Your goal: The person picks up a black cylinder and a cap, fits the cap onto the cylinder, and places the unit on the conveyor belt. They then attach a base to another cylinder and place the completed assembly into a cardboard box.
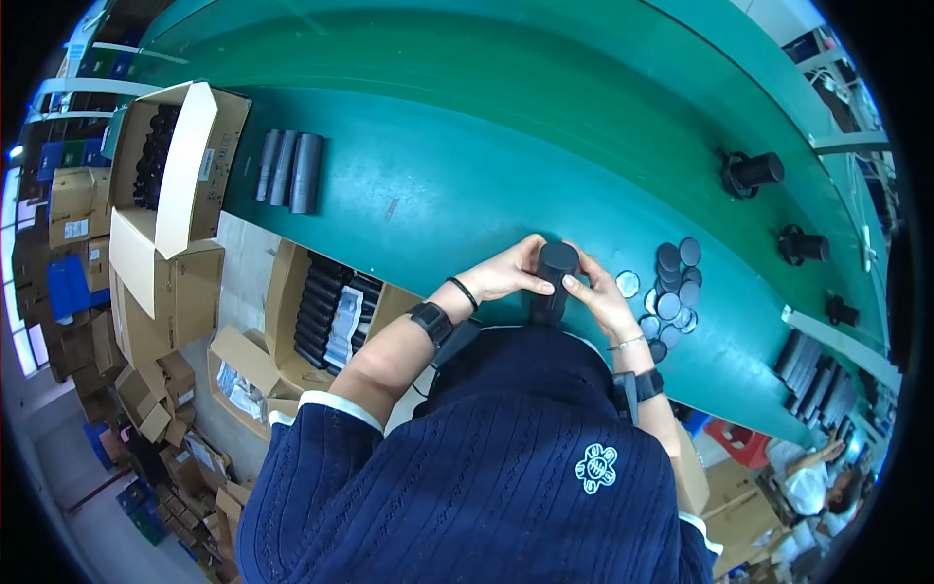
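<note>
Item: black cylinder [555,280], standing upright at the near edge of the green table [467,165], directly in front of the person.

Left hand [508,274]: fingers curled around the cylinder's left side, thumb near its top. Right hand [595,297]: fingers closed against the right side, fingertips pressing at the upper rim. Both hands grip it; the top end looks capped or nearly so, but I cannot tell whether it is fully seated.

Just right of the hands: a loose heap of dark round discs [671,287], some shinier ones among them. Farther right, three black flanged parts [751,172] stand apart along the far edge. Far left on the table: three grey tubes [290,171] lying side by side. Below the table's left edge: open cardboard boxes [331,311] holding more black cylinders.

Risk, as I judge it: the cylinder sits close to the table's near edge; a slipped grip could tip it off toward the boxes. A sweeping right wrist could scatter the discs.
</note>
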{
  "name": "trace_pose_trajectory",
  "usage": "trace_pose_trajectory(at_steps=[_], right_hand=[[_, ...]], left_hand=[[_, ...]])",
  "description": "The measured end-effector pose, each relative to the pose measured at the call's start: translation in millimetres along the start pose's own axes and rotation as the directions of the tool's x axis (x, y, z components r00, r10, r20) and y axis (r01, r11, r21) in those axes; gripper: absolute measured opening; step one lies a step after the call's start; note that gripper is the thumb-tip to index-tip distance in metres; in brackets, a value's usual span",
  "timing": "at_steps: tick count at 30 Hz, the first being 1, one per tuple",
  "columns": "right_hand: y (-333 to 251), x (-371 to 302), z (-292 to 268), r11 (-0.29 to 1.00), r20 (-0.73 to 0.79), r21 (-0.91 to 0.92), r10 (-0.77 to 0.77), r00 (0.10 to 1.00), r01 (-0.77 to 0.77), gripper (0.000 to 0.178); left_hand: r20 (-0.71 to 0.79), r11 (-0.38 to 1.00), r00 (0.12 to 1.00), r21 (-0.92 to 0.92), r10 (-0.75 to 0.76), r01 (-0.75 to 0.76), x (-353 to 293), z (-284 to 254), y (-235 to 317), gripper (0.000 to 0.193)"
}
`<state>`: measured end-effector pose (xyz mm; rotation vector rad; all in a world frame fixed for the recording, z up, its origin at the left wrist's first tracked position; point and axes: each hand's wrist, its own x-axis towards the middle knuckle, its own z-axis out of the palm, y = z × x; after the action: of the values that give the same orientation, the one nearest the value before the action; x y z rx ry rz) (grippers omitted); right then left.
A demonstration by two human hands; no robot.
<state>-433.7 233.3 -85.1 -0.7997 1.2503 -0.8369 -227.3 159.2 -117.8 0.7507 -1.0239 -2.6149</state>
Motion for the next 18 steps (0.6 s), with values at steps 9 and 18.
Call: trace_pose_trajectory(at_steps=[9, 18], right_hand=[[-20.7, -2.8, 18.6, 0.994, -0.056, 0.054, -0.094, 0.994, 0.097, 0.059], [-10.2, 0.1, 25.9, 0.995, -0.177, 0.066, -0.068, 0.982, 0.08, 0.052]], left_hand=[[-0.324, 0.738, 0.893, 0.675, 0.313, -0.014, -9.8, 48.0, 10.2, 0.064], [-0.367, 0.719, 0.833, 0.694, 0.415, -0.052, -2.7, 54.9, 6.5, 0.049]])
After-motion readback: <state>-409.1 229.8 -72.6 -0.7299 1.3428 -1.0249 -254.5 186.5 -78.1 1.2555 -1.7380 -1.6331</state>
